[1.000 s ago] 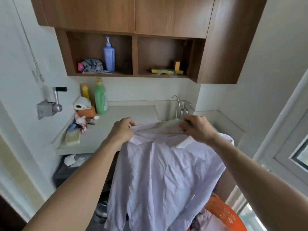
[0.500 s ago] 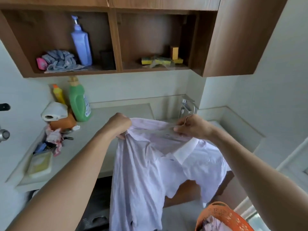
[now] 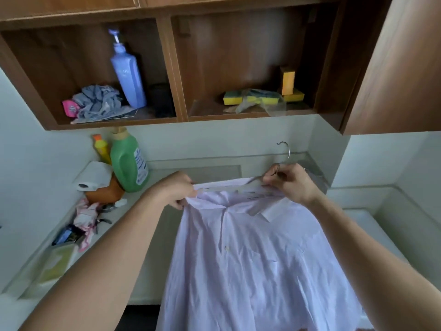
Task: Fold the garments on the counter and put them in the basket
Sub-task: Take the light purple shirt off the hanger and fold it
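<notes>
Left hand (image 3: 177,189) is clenched, fingers curled tight round the shoulder edge of the shirt (image 3: 250,259), while the right hand (image 3: 290,182) at three o'clock from it pinches the collar together with the neck of a wire hanger (image 3: 285,151), whose thin metal hook curls up at twelve o'clock from the knuckles. The shirt is stretched between the two fists and falls towards six o'clock in front of the counter (image 3: 133,211): pale lilac woven cloth, heavily creased, with a stiff flat collar, a small button on the placket and a chest pocket. Out at nine o'clock on the smooth light counter stands a green plastic detergent jug (image 3: 127,163) with a tan cap, a slim yellow bottle (image 3: 101,149) with an orange cap just behind it, and a white paper roll (image 3: 94,175) lying on a rounded orange-brown pot (image 3: 105,192). Crumpled pink-and-white cloth (image 3: 86,216) lies at eight o'clock. Up at twelve o'clock, the wood-grain cabinet (image 3: 177,75) shows two open cubbies. The left one holds a tall lavender pump bottle (image 3: 127,72), a bunched grey rag (image 3: 97,102) and a small pink packet (image 3: 70,108). The right one holds flat yellow sponges (image 3: 232,97), a yellow block (image 3: 287,80) standing on end, and crinkled clear plastic (image 3: 257,103) draped over the shelf edge.
</notes>
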Demonstrator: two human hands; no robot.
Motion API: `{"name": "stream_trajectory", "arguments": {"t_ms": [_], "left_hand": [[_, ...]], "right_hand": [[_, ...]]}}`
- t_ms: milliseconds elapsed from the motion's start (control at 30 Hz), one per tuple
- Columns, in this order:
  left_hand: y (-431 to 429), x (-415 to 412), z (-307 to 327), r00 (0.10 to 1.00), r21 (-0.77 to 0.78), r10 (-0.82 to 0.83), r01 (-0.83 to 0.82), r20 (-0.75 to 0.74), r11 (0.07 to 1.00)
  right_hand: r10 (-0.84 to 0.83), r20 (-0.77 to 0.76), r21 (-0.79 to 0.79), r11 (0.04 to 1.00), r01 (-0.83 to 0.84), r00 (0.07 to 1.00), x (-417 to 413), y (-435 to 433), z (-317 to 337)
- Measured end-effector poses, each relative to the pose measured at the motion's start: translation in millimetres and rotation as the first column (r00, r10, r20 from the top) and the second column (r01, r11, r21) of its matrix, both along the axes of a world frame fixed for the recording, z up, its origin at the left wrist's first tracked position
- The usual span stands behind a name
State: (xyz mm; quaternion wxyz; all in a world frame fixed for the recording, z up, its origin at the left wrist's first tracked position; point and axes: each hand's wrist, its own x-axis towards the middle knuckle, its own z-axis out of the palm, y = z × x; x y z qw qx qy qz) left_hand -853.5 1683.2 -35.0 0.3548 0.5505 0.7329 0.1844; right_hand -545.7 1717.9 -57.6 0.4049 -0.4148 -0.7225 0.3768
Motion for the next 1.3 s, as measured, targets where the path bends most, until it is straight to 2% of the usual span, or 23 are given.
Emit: {"name": "stream_trajectory", "arguments": {"t_ms": [67,233,333,500,567,700,800,900,1033,1133,1267,1300], "left_hand": [[9,-8,0,0.999,-0.074,0.041,-0.04,0.017,0.996],[27,-17,1,0.962,-0.147,0.069,-0.031,0.263,0.989],[40,-21,0,0.934,-0.166,0.069,-0.01,0.349,0.986],[60,-31,11,0.958,-0.186,0.015,0.04,0.285,0.982],[60,-35,17,0.948,-0.173,-0.007,0.065,0.318,0.983],[58,-51,20,0.826,-0.148,-0.07,0.183,0.56,0.972],[60,-65,19,0.704,-0.045,-0.135,0.23,0.697,0.972],[60,-71,16,0.616,0.044,-0.163,0.204,0.77,0.978],[60,-80,11,0.507,0.139,-0.223,0.199,0.832,0.97],[65,-83,6,0.485,0.15,-0.229,0.197,0.844,0.969],[68,-84,7,0.518,0.14,-0.214,0.179,0.828,0.974],[69,-85,6,0.536,0.134,-0.213,0.182,0.817,0.974]], "right_hand": [[0.022,-0.043,-0.022,0.999,-0.023,0.999,-4,16,-8],[0.059,-0.128,-0.048,0.997,-0.066,0.99,-6,42,-20],[0.049,-0.162,-0.058,0.997,-0.059,0.986,-3,48,-19],[-0.017,-0.258,-0.047,0.999,0.005,0.966,-1,53,-10],[-0.022,-0.29,-0.048,0.999,0.009,0.957,-6,53,-7],[-0.043,-0.353,-0.074,0.997,0.019,0.935,-18,50,-2],[-0.071,-0.416,-0.089,0.995,0.037,0.907,-27,46,2],[-0.098,-0.476,-0.095,0.994,0.059,0.874,-35,45,8],[-0.061,-0.567,-0.101,0.995,0.004,0.821,-48,44,12],[-0.103,-0.578,-0.106,0.993,0.051,0.809,-55,43,9],[-0.165,-0.568,-0.13,0.985,0.11,0.806,-58,40,3],[-0.17,-0.599,-0.136,0.985,0.11,0.783,-59,38,5]]}}
